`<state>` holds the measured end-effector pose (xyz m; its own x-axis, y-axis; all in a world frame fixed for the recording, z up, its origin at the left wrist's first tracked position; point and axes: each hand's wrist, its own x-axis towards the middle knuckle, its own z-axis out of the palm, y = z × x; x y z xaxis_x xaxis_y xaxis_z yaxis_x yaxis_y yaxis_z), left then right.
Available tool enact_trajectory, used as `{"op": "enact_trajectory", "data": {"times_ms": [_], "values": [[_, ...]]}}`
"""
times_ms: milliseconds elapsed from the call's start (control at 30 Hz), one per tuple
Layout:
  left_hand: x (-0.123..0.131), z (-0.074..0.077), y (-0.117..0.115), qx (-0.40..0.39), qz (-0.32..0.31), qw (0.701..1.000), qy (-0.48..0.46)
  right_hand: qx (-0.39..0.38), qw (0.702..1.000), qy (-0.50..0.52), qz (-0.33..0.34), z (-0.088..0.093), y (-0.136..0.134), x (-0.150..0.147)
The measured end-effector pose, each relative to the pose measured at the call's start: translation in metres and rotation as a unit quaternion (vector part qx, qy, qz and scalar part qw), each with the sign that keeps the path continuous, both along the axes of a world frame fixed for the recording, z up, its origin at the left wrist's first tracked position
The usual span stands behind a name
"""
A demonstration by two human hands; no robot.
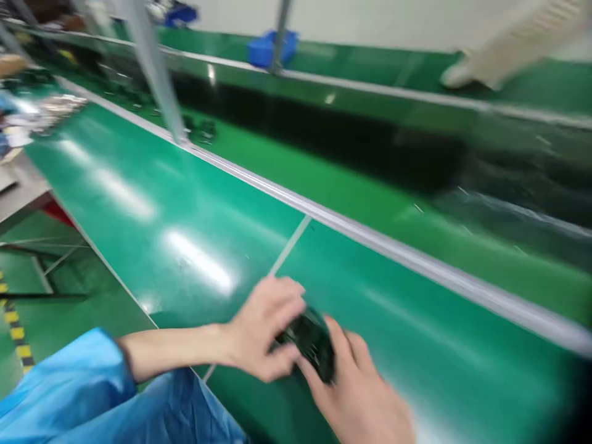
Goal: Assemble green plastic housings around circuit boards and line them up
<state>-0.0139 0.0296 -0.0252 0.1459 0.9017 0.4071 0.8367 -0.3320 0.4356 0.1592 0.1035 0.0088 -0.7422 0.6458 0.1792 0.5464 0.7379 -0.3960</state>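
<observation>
My left hand (266, 330) and my right hand (358, 391) meet over the near edge of a green table (185, 222). Between them is a small black part (311, 341) with a rounded shape, blurred by motion. The left fingers curl round its left side. My right thumb and fingers close on its right and lower side. A blue sleeve (69, 382) covers my left upper arm.
A metal rail (379, 243) separates the table from a green conveyor belt (324, 172) carrying dark parts. A grey post (155, 68) stands on the rail. Blue bins (271, 46) sit far back. Another person's pale sleeve (518, 43) shows at the top right. Clutter lies far left.
</observation>
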Motion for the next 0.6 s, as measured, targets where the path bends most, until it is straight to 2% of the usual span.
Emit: {"op": "enact_trajectory", "data": {"times_ms": [33,67,133,267,367,500,600], "values": [[-0.006,-0.005,-0.011,-0.003,0.039,0.984,-0.176,-0.011,0.999,-0.016,-0.041,0.002,-0.017,0.006],[-0.013,-0.009,-0.02,-0.022,0.061,0.949,-0.308,-0.036,0.998,-0.023,-0.049,0.004,-0.03,0.007],[-0.026,-0.013,-0.033,-0.067,0.052,0.921,-0.38,-0.088,0.995,-0.013,-0.041,0.005,-0.047,0.004],[-0.032,-0.011,-0.044,-0.084,0.044,0.899,-0.428,-0.158,0.986,0.044,-0.042,-0.001,-0.066,0.009],[-0.028,-0.011,-0.046,-0.066,0.043,0.884,-0.462,-0.182,0.976,0.098,-0.074,-0.016,-0.081,0.019],[-0.028,-0.013,-0.043,-0.053,0.044,0.872,-0.484,-0.152,0.968,0.159,-0.12,-0.037,-0.094,0.02],[-0.03,-0.011,-0.038,-0.055,0.046,0.869,-0.49,-0.137,0.965,0.181,-0.132,-0.044,-0.094,0.015]]}}
